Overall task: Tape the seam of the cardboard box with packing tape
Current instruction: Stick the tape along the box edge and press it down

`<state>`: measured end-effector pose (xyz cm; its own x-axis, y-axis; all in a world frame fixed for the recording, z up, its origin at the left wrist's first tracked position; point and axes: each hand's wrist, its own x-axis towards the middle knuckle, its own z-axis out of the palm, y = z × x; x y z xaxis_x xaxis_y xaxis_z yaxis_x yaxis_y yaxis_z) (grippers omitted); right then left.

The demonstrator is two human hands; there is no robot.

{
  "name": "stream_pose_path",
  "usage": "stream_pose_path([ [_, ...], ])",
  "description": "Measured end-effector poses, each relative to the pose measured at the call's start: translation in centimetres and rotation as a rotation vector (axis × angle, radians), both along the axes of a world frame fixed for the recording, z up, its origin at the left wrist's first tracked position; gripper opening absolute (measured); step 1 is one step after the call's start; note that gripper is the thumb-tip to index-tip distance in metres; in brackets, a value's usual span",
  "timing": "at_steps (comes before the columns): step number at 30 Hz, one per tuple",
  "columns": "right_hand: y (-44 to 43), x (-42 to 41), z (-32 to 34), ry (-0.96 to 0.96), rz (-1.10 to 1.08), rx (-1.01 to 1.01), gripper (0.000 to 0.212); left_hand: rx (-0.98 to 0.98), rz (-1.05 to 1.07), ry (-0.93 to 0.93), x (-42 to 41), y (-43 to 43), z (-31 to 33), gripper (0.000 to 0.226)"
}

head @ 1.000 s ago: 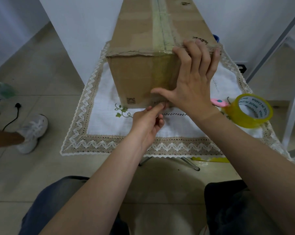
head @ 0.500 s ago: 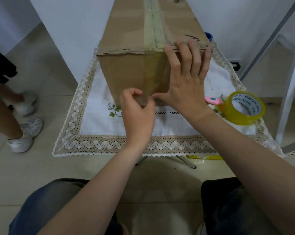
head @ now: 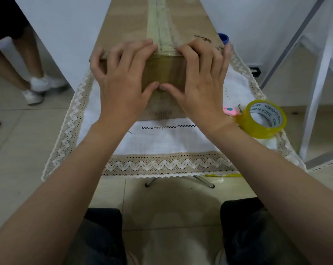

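Observation:
A long brown cardboard box (head: 127, 25) lies on a cloth-covered table, running away from me. A strip of yellowish tape (head: 159, 22) covers its top seam and folds down over the near end face (head: 164, 71). My left hand (head: 121, 79) lies flat against the near face left of the tape, fingers hooked over the top edge. My right hand (head: 200, 79) mirrors it on the right side. Both thumbs meet on the tape low on the face. A roll of yellow packing tape (head: 263, 119) lies on the table to the right.
A white tablecloth with a lace border (head: 162, 165) covers the small table. A pink object (head: 230, 110) lies beside the roll, and a blue object (head: 224, 38) shows behind the box. Another person's legs and white shoes (head: 37, 88) stand at left. White metal frame (head: 318, 73) at right.
My left hand has risen from the bottom of the near face and spread flat beside the tape. My right hand has shifted so both thumbs meet. The person at left has stepped closer.

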<state>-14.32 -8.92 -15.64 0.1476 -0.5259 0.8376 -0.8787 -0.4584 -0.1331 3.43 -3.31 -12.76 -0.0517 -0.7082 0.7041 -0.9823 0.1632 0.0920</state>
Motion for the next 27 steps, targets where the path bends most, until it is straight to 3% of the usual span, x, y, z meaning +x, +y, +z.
stream_pose_path([
  [7, -0.5, -0.9, -0.9, 0.15, 0.023, -0.039, 0.101, 0.013, 0.045, -0.175, 0.7, 0.0, -0.9, 0.104],
  [11, -0.2, -1.7, -1.0, 0.263, 0.009, -0.002, 0.124, 0.009, 0.079, -0.219, 0.7, 0.0, -1.1, 0.115],
  [14, 0.1, -1.9, -1.0, 0.289, -0.002, 0.015, 0.129, 0.012, 0.11, -0.273, 0.7, -0.1, -1.4, 0.125],
  [17, 0.4, -1.8, -0.7, 0.251, 0.009, 0.008, 0.117, 0.025, 0.127, -0.316, 0.7, -0.2, -1.6, 0.134],
  [22, 0.8, -1.0, 0.2, 0.041, 0.033, -0.01, 0.069, 0.002, 0.113, -0.286, 0.9, -0.2, -1.6, 0.126],
  [27, 0.7, -1.0, -0.2, 0.082, 0.018, -0.002, 0.069, -0.034, 0.103, -0.24, 0.5, -0.3, -1.7, 0.112],
])
